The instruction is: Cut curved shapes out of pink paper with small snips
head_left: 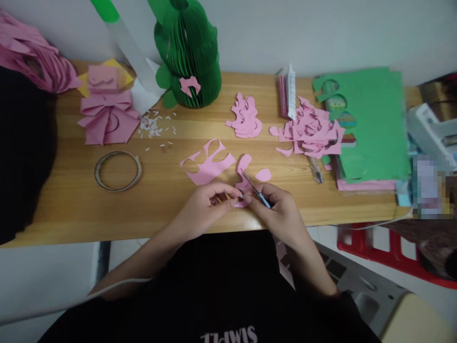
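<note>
My left hand (210, 205) is closed near the table's front edge, thumb and fingers pinched on something small and whitish that I cannot make out. Facing it, my right hand (276, 209) holds scissors (263, 197) with blue handles, their thin blades pointing up and left. The fingertips of both hands almost meet. Beneath the blades and fingers lie cut pink paper shapes (244, 163), partly hidden by the hands. A loose pink oval (263, 175) rests just right of the blades. Left of them is a pink sheet with cut-out holes (210, 166).
Behind stand a green honeycomb paper figure (191, 52) and a pile of pink cut-outs (246, 116). Pink scraps (310, 131), a white tube (291, 90) and green sheets (378, 128) lie rightward. A tape roll (139, 167) and small white bits (152, 126) are leftward.
</note>
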`<state>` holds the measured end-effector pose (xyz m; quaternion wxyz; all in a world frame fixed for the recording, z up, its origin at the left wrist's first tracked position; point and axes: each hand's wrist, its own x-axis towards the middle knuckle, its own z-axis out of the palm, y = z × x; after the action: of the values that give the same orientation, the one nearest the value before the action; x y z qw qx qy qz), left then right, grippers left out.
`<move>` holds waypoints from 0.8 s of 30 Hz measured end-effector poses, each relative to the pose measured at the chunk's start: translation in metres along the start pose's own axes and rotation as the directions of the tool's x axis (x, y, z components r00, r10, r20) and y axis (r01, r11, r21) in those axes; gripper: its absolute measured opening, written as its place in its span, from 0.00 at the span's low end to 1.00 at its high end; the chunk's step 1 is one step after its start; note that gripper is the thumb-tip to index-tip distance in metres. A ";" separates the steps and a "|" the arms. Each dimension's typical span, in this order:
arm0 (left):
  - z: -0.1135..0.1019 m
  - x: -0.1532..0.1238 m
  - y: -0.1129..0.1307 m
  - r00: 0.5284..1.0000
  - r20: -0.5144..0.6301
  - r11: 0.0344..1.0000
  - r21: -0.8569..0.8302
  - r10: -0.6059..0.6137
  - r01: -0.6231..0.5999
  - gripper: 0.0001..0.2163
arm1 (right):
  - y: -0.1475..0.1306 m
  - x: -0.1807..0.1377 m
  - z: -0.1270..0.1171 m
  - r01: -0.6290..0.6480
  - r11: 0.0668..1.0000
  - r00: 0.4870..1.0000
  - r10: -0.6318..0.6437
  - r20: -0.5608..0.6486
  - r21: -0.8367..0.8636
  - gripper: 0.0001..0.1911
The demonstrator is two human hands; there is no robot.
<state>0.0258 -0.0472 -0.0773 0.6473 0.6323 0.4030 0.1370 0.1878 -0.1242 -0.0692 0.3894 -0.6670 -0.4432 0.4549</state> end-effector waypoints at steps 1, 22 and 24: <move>0.002 0.000 -0.001 0.999 -0.022 0.999 0.037 0.025 -0.024 0.08 | 0.001 0.001 0.000 -0.011 1.000 1.000 0.011 -0.002 0.015 0.08; 0.019 -0.005 -0.029 0.708 0.145 0.271 0.857 0.691 -0.439 0.07 | 0.016 0.030 -0.004 -0.090 0.946 0.996 0.086 -0.028 -0.311 0.10; 0.019 -0.005 -0.029 0.705 0.150 0.260 0.860 0.693 -0.439 0.07 | 0.017 0.029 -0.005 -0.080 0.950 0.997 0.075 -0.030 -0.300 0.10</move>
<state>0.0261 -0.0684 -0.1052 0.0954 0.9397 0.2381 0.2263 0.2022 -0.1024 -0.0915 0.2692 -0.7397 -0.4772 0.3908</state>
